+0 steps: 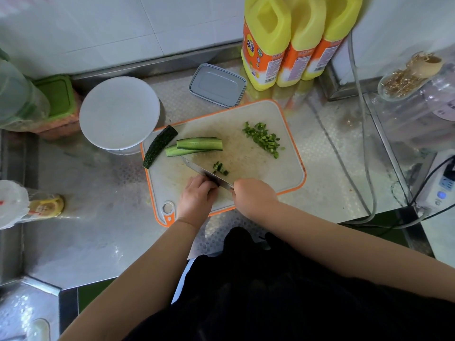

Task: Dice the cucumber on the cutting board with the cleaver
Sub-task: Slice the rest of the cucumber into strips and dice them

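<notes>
A white cutting board with an orange rim lies on the steel counter. My right hand grips the cleaver's handle; the cleaver runs diagonally across the board's near part. My left hand has its fingers curled on a cucumber strip, mostly hidden beneath them, right against the blade. A few fresh dice lie on the blade's far side. A pile of diced cucumber sits at the board's far right. Long cucumber strips and a dark half piece rest at the far left.
A white round bowl stands left of the board, a grey rectangular lid behind it. Three yellow bottles stand at the back wall. Green-lidded containers sit far left; cables and a power strip are on the right.
</notes>
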